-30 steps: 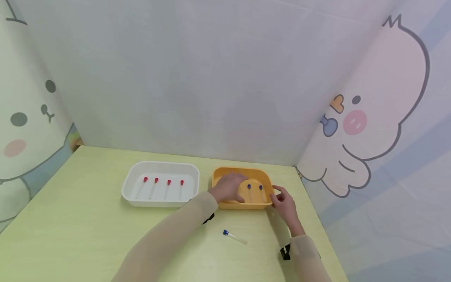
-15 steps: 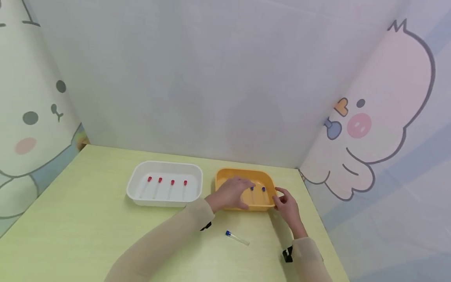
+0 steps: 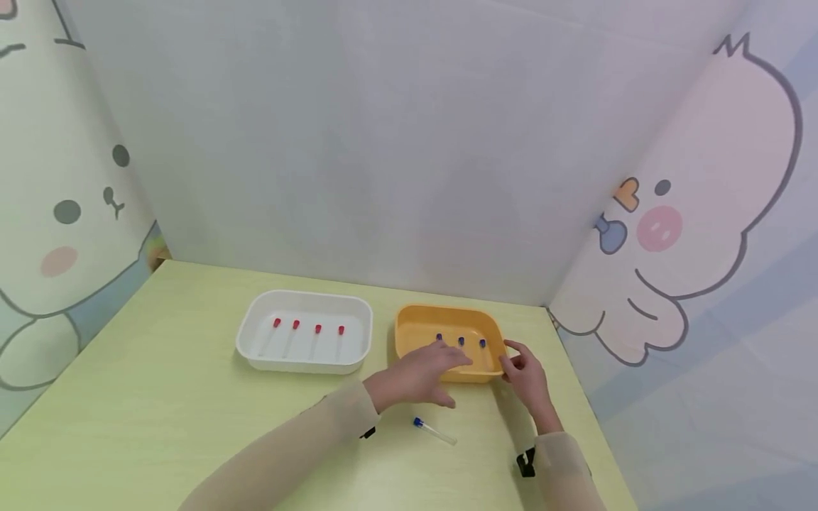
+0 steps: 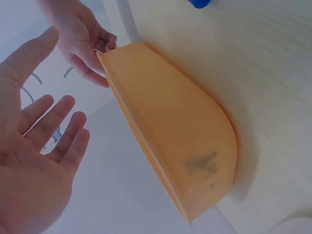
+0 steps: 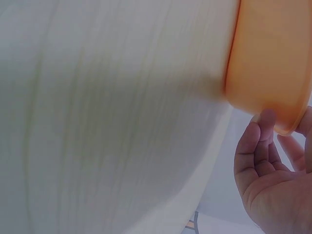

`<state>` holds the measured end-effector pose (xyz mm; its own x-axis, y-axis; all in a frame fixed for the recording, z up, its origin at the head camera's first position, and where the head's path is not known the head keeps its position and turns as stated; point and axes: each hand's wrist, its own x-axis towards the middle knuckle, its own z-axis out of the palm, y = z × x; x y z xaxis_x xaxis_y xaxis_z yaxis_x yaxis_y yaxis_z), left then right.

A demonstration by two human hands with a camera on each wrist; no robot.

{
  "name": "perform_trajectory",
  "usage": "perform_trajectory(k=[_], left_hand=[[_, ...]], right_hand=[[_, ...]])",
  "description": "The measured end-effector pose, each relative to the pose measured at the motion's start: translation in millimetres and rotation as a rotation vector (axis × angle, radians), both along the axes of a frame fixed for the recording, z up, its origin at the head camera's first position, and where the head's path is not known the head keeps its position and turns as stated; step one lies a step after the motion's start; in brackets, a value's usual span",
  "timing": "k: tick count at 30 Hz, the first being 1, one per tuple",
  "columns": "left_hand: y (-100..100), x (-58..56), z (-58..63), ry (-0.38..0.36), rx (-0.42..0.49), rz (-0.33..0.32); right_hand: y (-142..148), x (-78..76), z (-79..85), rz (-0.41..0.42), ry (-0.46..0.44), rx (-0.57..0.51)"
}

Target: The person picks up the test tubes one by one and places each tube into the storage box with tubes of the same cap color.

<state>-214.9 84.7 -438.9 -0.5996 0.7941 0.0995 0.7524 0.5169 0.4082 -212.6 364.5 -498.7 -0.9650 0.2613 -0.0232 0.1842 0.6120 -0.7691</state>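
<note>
In the head view my left hand [image 3: 418, 375] hovers over the front edge of the orange tray [image 3: 486, 378], fingers spread and nothing held. The left wrist view shows that same hand [image 4: 41, 170] with its fingers apart, beside the tray's outer wall [image 4: 170, 107]. My right hand [image 3: 529, 376] pinches the tray's rim at the right front corner; thumb and fingers [image 5: 249, 139] meet the wall in the right wrist view. Inside lie three blue-capped test tubes [image 3: 461, 341], their lower parts partly hidden. Another blue-capped test tube [image 3: 436, 431] lies on the table before the tray.
Left of the orange tray stands a white tray [image 3: 300, 367] holding several red-capped test tubes [image 3: 318, 329] in a row. The pale yellow-green table [image 3: 128, 397] ends at a hanging cloth [image 3: 358, 177] behind and a printed one [image 3: 690, 241] on the right.
My left hand has drawn back from inside the orange tray towards its front edge, uncovering a third blue cap. My right hand stays at the corner. The head view has shifted slightly.
</note>
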Motion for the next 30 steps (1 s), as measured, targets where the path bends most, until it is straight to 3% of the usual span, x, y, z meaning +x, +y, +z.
perform_trajectory(k=[11, 19, 30], left_hand=[[-10, 19.0, -11.7, -0.013, -0.012, -0.058], [-14, 25.0, -21.4, -0.041, -0.031, -0.091], [-15, 29.2, -48.1, -0.018, -0.092, -0.074]], right_hand=[[-1, -0.5, -1.4, -0.001, -0.003, 0.008], [1, -2.1, -2.5, -0.005, -0.003, 0.005], [1, -2.2, -3.3, -0.002, 0.0, -0.001]])
